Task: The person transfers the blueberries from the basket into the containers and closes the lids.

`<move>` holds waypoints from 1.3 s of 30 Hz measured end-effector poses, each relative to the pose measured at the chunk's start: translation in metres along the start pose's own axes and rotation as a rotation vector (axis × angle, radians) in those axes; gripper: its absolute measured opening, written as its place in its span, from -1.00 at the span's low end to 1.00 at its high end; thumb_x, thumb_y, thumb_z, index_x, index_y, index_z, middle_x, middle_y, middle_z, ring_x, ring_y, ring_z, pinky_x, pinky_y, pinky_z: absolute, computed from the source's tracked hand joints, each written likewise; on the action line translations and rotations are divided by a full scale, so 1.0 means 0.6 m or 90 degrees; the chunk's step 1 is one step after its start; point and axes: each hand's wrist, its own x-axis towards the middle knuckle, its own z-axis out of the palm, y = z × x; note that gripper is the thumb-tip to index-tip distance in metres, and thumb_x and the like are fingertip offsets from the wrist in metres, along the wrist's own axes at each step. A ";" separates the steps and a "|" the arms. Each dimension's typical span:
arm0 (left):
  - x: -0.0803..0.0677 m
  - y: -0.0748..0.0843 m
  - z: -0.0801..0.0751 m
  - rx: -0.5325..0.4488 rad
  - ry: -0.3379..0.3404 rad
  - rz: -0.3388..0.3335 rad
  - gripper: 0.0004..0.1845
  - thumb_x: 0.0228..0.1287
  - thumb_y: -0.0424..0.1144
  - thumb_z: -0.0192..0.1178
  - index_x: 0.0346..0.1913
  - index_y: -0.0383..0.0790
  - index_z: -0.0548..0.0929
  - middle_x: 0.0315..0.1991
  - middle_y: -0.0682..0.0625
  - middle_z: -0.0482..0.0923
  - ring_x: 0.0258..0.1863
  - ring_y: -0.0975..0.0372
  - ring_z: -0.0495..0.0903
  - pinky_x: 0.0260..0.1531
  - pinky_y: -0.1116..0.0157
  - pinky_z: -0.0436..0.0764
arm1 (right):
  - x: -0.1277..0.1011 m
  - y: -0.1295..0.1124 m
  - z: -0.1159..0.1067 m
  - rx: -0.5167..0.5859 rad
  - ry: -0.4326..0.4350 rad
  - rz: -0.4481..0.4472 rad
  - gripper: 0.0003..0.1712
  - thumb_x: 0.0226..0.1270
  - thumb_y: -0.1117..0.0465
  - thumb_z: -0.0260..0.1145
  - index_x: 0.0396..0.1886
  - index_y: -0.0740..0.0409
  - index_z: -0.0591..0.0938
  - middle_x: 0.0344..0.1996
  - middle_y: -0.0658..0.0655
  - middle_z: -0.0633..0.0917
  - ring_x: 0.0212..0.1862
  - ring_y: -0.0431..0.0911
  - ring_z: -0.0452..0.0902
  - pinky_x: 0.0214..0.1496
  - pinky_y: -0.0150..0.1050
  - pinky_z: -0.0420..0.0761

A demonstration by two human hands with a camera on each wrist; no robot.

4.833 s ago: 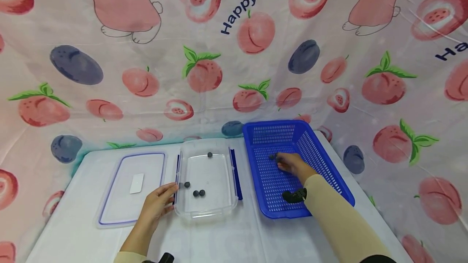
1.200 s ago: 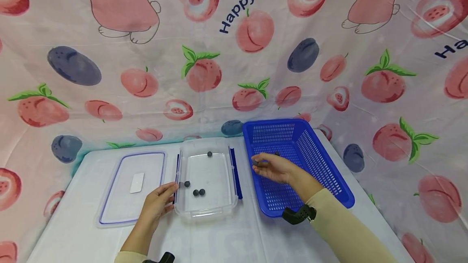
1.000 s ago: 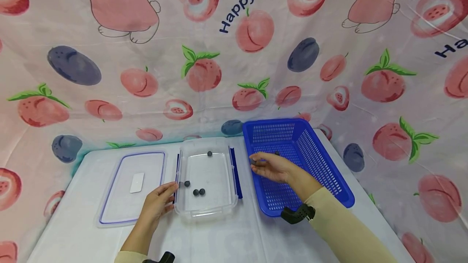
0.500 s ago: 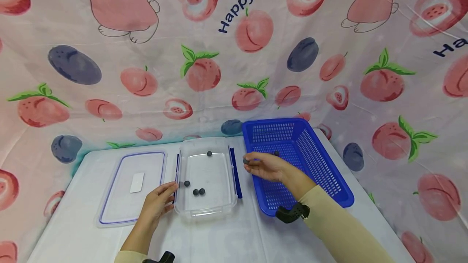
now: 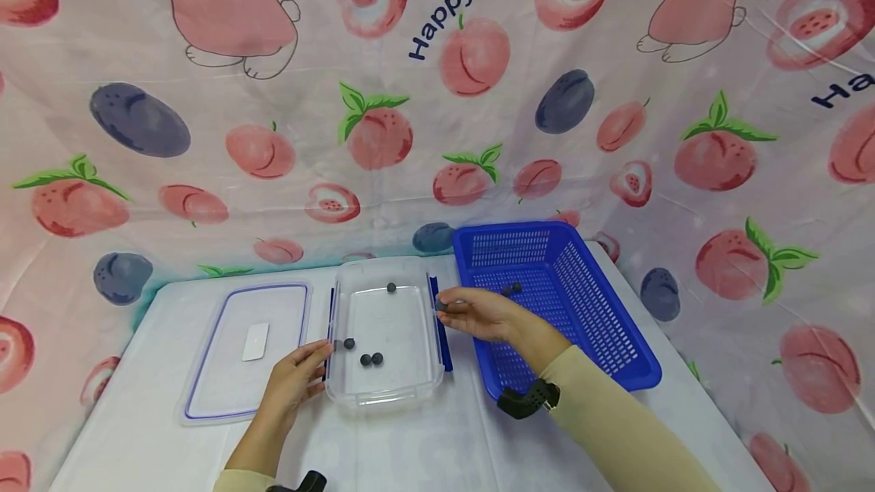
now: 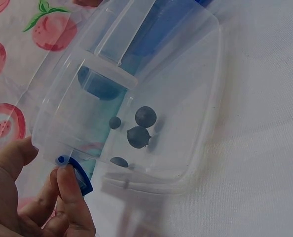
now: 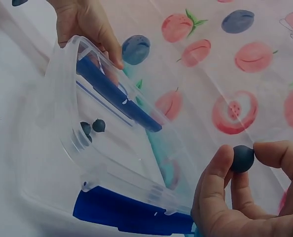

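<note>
My right hand (image 5: pixel 478 313) pinches a dark blueberry (image 7: pixel 242 158) between thumb and fingertips, at the right edge of a clear plastic container (image 5: pixel 386 401). The container stands open on the table, its blue side latches folded down. Several blueberries (image 5: pixel 365 360) lie inside it: two side by side near the front, one by the left wall and another at the back. My left hand (image 5: pixel 294 382) grips the container's left side; in the left wrist view its fingers (image 6: pixel 72 197) are against the blue latch (image 6: pixel 81 175) and its thumb is at the wall.
A blue perforated basket (image 5: pixel 513 249) stands to the right, with two more dark blueberries (image 5: pixel 516 288) on its floor. The container's clear lid (image 5: pixel 219 370), with a blue seal and a white label (image 5: pixel 256 342), lies flat at the left. A fruit-printed cloth (image 5: pixel 383 196) hangs behind.
My right hand has picked a blueberry from the basket and moved left with it, past the basket's rim to the container's right edge. The left hand has stayed in place.
</note>
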 end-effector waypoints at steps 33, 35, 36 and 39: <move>-0.003 0.001 -0.001 0.006 -0.002 -0.002 -0.41 0.35 -0.03 0.24 0.30 -0.34 0.48 -0.19 0.02 0.48 -0.28 0.28 0.46 -0.36 0.46 0.63 | 0.027 0.030 0.045 -0.060 0.004 0.022 -0.87 0.39 0.38 0.16 -0.11 0.31 0.53 -0.29 0.16 0.61 -0.27 -0.12 0.65 -0.09 -0.33 0.70; -0.003 0.001 -0.001 0.006 -0.003 -0.001 -0.42 0.35 -0.04 0.24 0.29 -0.34 0.48 -0.19 0.02 0.48 -0.28 0.28 0.46 -0.37 0.46 0.63 | 0.028 0.030 0.047 -0.065 0.008 0.024 -0.80 0.39 0.38 0.17 -0.04 0.35 0.51 -0.28 0.17 0.61 -0.27 -0.12 0.65 -0.07 -0.32 0.70; -0.003 0.001 -0.001 0.005 -0.003 0.000 -0.42 0.35 -0.04 0.24 0.29 -0.34 0.48 -0.18 0.03 0.48 -0.28 0.28 0.46 -0.37 0.46 0.63 | 0.029 0.030 0.048 -0.068 0.010 0.024 -0.77 0.39 0.38 0.17 0.00 0.37 0.50 -0.27 0.17 0.61 -0.26 -0.13 0.64 -0.07 -0.32 0.70; -0.003 0.001 -0.001 0.005 -0.004 0.000 -0.41 0.34 -0.03 0.25 0.29 -0.34 0.48 -0.17 0.03 0.48 -0.27 0.28 0.46 -0.36 0.46 0.63 | 0.032 0.031 0.051 -0.070 0.015 0.025 -0.66 0.39 0.39 0.17 0.11 0.44 0.47 -0.25 0.18 0.60 -0.25 -0.12 0.64 -0.06 -0.31 0.69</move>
